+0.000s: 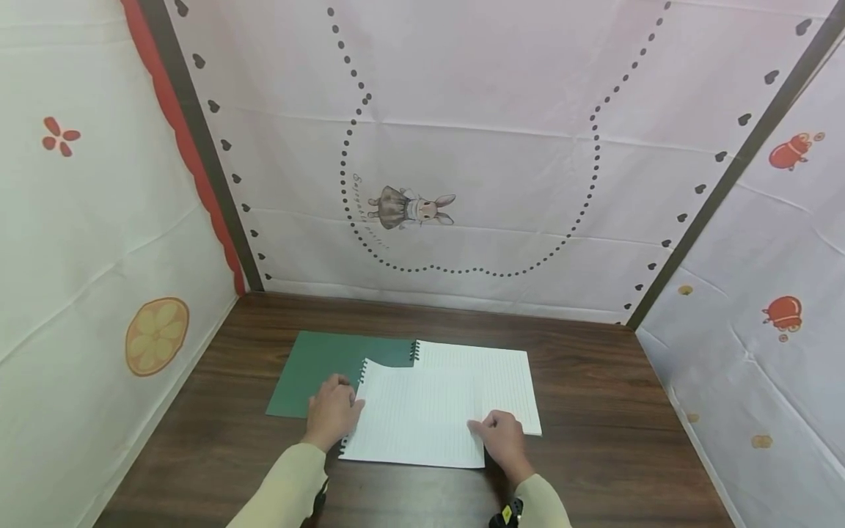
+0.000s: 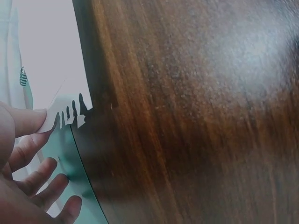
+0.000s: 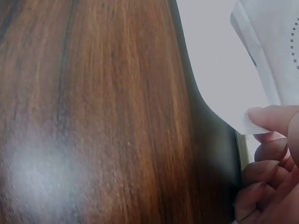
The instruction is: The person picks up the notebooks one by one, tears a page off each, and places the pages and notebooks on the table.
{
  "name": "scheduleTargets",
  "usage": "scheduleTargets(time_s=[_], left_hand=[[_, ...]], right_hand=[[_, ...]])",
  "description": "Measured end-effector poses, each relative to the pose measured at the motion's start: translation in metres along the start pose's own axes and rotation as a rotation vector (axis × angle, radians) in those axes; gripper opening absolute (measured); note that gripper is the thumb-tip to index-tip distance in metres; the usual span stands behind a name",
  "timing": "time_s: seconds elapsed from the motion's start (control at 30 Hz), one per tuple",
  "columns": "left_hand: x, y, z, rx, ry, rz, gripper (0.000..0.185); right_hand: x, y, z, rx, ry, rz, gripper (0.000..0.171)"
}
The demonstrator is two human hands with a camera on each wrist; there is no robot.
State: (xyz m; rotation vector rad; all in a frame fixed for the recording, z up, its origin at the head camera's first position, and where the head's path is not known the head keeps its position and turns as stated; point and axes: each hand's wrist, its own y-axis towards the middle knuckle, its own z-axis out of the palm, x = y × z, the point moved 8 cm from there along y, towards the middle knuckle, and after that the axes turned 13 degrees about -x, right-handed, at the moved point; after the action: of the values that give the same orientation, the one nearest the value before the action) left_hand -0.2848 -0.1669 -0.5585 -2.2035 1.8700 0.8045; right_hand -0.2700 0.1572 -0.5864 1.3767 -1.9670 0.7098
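Observation:
A loose lined sheet of paper with a torn, ragged left edge is held above an open spiral notebook. My left hand pinches that torn edge between thumb and forefinger; in the left wrist view the ragged strips of the sheet show, with the other fingers spread below. My right hand pinches the sheet's right edge, and the right wrist view shows the thumb on top of the paper. The notebook's green cover lies flat to the left, partly hidden by the sheet and left hand.
The dark wooden table bears the notebook near its middle. Black spiral rings join cover and pages. Printed white cloth hangs behind the table and on both sides.

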Motion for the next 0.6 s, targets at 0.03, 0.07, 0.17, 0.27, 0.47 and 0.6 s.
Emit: scheduleTargets(time_s=[0.03,0.07,0.17,0.27,0.47,0.6], left_hand=[[0.0001,0.0000,0.0001,0.001,0.003,-0.002,0.026],[0.0006,0.0000,0.0004,0.002,0.006,-0.004,0.026],[0.0015,-0.0005,0.0007,0.002,0.015,-0.010,0.025],[0.0018,-0.0010,0.0014,0.000,0.027,-0.007,0.024],[0.0002,-0.0019,0.0021,0.008,0.069,0.009,0.023],[-0.0009,-0.0024,0.0021,0.010,0.099,0.025,0.021]], right_hand=[[0.0006,-0.0006,-0.0001,-0.003,-0.009,0.001,0.031],[0.0010,-0.0012,0.0001,-0.004,-0.023,0.002,0.031],[0.0013,-0.0024,0.0009,-0.010,-0.055,0.012,0.031],[0.0013,-0.0032,0.0017,-0.019,-0.088,0.017,0.031],[0.0022,-0.0033,0.0026,-0.035,-0.140,0.018,0.032],[0.0034,-0.0025,0.0017,-0.038,-0.179,0.027,0.036]])
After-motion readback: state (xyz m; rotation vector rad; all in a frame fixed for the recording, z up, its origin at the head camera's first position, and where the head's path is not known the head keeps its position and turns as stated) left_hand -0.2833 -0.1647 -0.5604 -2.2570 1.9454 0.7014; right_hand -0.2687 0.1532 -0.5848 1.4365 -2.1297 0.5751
